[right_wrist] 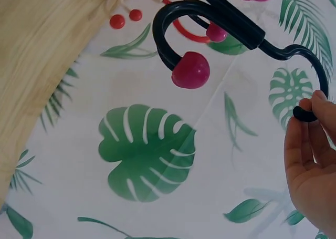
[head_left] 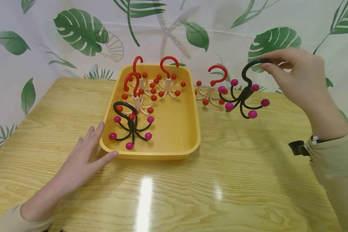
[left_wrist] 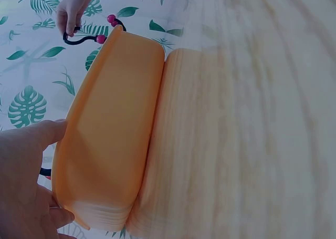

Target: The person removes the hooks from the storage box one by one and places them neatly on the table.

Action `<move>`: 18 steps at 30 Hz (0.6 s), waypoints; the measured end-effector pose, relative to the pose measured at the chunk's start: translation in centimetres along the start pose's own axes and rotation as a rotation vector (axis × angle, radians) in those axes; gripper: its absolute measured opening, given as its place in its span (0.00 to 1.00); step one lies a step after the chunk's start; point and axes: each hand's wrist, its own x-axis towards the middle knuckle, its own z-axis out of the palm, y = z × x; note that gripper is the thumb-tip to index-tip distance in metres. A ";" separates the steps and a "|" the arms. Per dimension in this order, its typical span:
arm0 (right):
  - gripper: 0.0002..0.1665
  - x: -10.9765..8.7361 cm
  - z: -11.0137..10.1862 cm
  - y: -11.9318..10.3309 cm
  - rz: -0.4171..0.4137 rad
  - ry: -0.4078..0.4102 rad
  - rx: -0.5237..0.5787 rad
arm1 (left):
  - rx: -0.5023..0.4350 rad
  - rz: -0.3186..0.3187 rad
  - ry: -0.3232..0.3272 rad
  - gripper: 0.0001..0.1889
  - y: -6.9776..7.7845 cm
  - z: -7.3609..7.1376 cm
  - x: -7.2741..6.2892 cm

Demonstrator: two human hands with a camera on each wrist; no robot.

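The right hand (head_left: 304, 74) pinches the hook end of a black hanger (head_left: 245, 93), held up right of the yellow tray (head_left: 156, 156), while the left hand (head_left: 87, 154), fingers outstretched, touches the tray's near left corner. A firm pinch and slow carriage should keep its knobbed arms from snagging the neighbouring red-hooked hanger (head_left: 210, 92); no writing is readable.
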 end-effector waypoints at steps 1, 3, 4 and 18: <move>0.13 0.0 -0.1 0.4 0.019 -0.006 -0.004 | 0.000 0.002 0.002 0.47 0.0 0.0 0.0; 0.14 0.1 -0.3 1.1 0.053 -0.021 -0.011 | 0.002 0.004 0.005 0.47 0.0 0.1 0.0; 0.15 0.1 -0.4 1.4 0.074 -0.030 -0.014 | 0.004 0.005 0.006 0.47 0.0 0.1 0.0; 0.21 1.0 0.7 5.9 0.291 -0.195 -0.057 | 0.004 0.013 0.005 0.47 0.0 0.0 0.0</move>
